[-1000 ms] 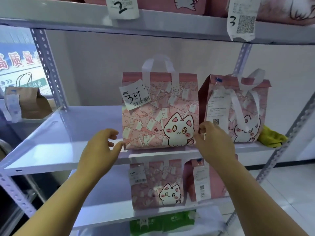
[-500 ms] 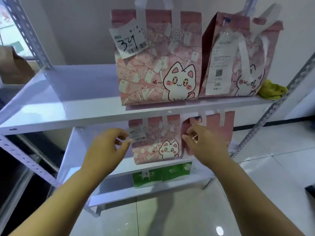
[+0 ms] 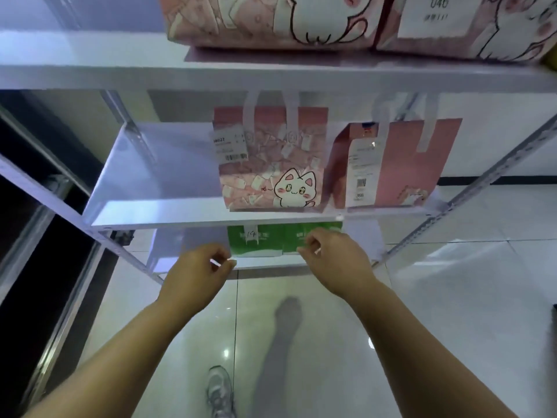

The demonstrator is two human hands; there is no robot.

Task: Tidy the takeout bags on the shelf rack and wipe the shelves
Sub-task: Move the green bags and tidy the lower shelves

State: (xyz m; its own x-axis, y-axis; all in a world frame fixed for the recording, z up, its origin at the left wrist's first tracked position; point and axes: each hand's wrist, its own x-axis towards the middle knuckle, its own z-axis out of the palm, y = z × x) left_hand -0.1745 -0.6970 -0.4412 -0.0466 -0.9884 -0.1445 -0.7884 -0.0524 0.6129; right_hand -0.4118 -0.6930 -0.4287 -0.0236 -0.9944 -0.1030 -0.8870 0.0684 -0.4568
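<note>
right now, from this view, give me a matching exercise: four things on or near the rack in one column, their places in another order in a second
Things
1. green bag
2. pink bag with the barcode tag
3. bag labelled 046
4. shoe

Places
A. upper shelf, right side
B. floor
C. lowest shelf
D. middle shelf

Pairs: 1-C, 2-D, 3-A, 4-B
</note>
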